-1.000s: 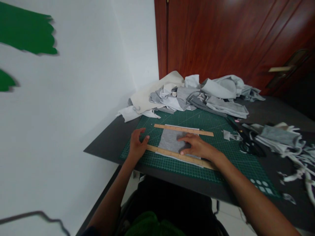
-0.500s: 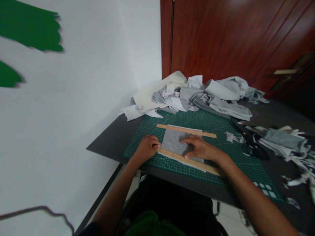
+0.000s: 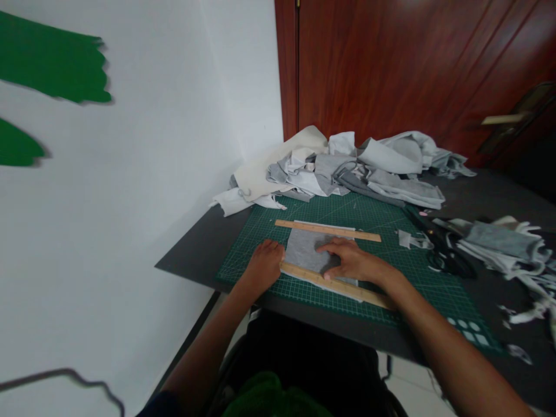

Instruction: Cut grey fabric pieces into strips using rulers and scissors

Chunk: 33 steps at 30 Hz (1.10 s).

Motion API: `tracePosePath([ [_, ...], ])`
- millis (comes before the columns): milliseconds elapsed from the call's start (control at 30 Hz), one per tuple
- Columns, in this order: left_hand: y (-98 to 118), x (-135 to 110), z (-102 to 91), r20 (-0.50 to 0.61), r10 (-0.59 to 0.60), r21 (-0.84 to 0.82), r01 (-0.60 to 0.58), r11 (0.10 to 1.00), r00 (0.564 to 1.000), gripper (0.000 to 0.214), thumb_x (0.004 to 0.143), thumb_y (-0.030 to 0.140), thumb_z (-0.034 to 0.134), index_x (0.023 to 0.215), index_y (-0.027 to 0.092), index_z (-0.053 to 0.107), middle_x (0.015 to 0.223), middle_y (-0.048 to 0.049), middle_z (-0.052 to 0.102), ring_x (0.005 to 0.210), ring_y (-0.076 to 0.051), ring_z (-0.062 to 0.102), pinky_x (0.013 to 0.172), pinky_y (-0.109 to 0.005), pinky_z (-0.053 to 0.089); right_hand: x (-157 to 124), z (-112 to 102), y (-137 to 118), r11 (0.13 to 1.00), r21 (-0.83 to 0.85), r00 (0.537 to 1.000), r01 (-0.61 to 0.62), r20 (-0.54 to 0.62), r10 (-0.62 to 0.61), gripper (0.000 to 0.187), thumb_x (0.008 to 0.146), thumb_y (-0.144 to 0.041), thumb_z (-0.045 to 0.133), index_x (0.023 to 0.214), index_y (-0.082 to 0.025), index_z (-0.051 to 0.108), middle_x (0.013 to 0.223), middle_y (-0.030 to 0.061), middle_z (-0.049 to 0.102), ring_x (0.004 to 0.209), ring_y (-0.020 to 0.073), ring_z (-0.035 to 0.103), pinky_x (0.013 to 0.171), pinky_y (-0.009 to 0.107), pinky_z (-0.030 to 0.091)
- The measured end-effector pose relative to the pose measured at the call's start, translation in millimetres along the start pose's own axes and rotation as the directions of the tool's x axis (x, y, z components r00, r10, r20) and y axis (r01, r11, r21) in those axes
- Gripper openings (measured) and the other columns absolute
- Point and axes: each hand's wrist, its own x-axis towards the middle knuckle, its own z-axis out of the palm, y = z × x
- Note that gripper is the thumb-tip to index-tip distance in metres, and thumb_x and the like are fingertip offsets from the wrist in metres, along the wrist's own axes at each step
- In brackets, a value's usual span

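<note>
A grey piece of fabric [image 3: 302, 248] lies flat on the green cutting mat [image 3: 243, 249], with whitish edges showing beneath it. One wooden ruler [image 3: 325, 229] crosses its far edge; a second wooden ruler [image 3: 360, 293] lies along its near edge. My left hand [image 3: 266, 265] is closed at the left end of the near ruler, beside the fabric's left edge; what its fingers pinch is hidden. With thumb and fingers spread, my right hand [image 3: 350, 259] rests on the fabric, its thumb on the near ruler.
Black scissors [image 3: 447, 255] lie on the mat's right side near small white scraps [image 3: 412, 239]. Heaped cloth [image 3: 330, 168] lines the back by the door. More fabric scraps [image 3: 508, 243] are piled on the right. A white wall [image 3: 174, 145] borders the table's left.
My left hand has turned and curled its fingers closer at the ruler's end. My right hand and both rulers keep their places, with the view shifted slightly.
</note>
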Motion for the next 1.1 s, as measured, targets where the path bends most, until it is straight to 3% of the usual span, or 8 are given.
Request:
tracePosePath([
  [200,-11.5,0.2,19.2,-0.172,-0.147,-0.303,0.089,0.949,0.974,0.018,0.085,0.007,0.048,0.079,0.021,0.057,0.086,-0.0047,0.066,0.094,-0.024,0.059,0.092,-0.039,0.046,-1.1,-4.6,-5.4,1.000,0.002,0.999,-0.017,0.027,0.017,0.076,0.072,-0.058,0.086,0.136,-0.021,0.066,0.127,0.0154,0.066,0.124,0.0369,0.058,0.108,0.052,0.040],
  [433,-59.2,2.4,24.6,-0.422,-0.531,-0.476,0.320,0.819,0.735,0.015,0.097,0.023,0.036,0.088,0.022,0.048,0.088,-0.0056,0.060,0.086,-0.023,0.060,0.083,-0.040,0.051,-2.2,-5.0,-4.8,1.000,0.014,0.999,-0.022,0.041,0.021,0.075,0.074,-0.058,0.084,0.138,-0.022,0.065,0.131,0.0159,0.065,0.128,0.0374,0.055,0.111,0.052,0.038],
  [633,-73.0,-4.0,18.4,-0.632,-0.559,-0.380,0.414,0.827,0.536,0.025,0.093,0.024,0.050,0.117,0.015,0.052,0.120,-0.0167,0.059,0.121,-0.032,0.054,0.107,-0.053,0.042,-2.6,-2.1,-0.4,1.000,0.018,1.000,-0.002,0.024,0.001,0.076,0.075,-0.060,0.083,0.138,-0.021,0.065,0.131,0.0161,0.065,0.128,0.0380,0.055,0.111,0.053,0.036],
  [700,-63.0,-7.5,17.2,-0.674,-0.466,-0.298,0.366,0.882,0.573,0.035,0.097,0.027,0.049,0.129,0.013,0.050,0.129,-0.0192,0.057,0.128,-0.033,0.051,0.111,-0.054,0.040,-2.5,-1.8,0.8,1.000,0.016,1.000,0.006,0.023,-0.007,0.076,0.074,-0.061,0.083,0.137,-0.022,0.065,0.129,0.0157,0.065,0.125,0.0376,0.056,0.110,0.053,0.037],
  [800,-36.4,-14.1,15.3,-0.602,-0.189,-0.143,0.128,0.981,0.776,0.035,0.101,0.031,0.050,0.133,0.017,0.053,0.135,-0.0159,0.057,0.133,-0.031,0.050,0.114,-0.051,0.040,-1.8,-1.1,2.7,1.000,0.014,1.000,0.019,0.017,-0.019,0.076,0.074,-0.063,0.082,0.136,-0.021,0.067,0.125,0.0157,0.066,0.120,0.0365,0.059,0.106,0.052,0.041],
  [867,-12.9,-18.7,15.7,-0.439,0.059,-0.059,-0.094,0.994,0.896,0.046,0.099,0.034,0.058,0.142,0.019,0.050,0.142,-0.0144,0.055,0.141,-0.032,0.044,0.118,-0.050,0.036,-1.5,-0.1,4.5,0.999,0.008,0.999,0.034,0.008,-0.034,0.076,0.074,-0.064,0.082,0.135,-0.021,0.067,0.124,0.0159,0.067,0.118,0.0361,0.060,0.105,0.052,0.041],
  [967,24.7,-24.8,20.1,-0.223,0.285,-0.088,-0.311,0.946,0.932,0.074,0.091,0.054,0.069,0.151,0.019,0.043,0.145,-0.0143,0.055,0.140,-0.032,0.045,0.118,-0.048,0.037,-2.2,1.8,6.9,0.998,-0.004,0.998,0.056,-0.020,-0.056,0.075,0.074,-0.065,0.082,0.134,-0.022,0.068,0.122,0.0149,0.068,0.117,0.0356,0.061,0.105,0.052,0.041],
  [1100,58.4,-29.2,25.4,-0.119,0.309,-0.143,-0.324,0.935,0.944,0.043,0.098,0.050,0.061,0.130,0.021,0.061,0.128,-0.0090,0.063,0.124,-0.028,0.055,0.109,-0.047,0.043,-4.0,1.5,6.2,0.997,-0.004,0.996,0.076,-0.048,-0.076,0.070,0.076,-0.061,0.082,0.133,-0.023,0.068,0.123,0.0135,0.068,0.118,0.0344,0.061,0.105,0.050,0.042],
])
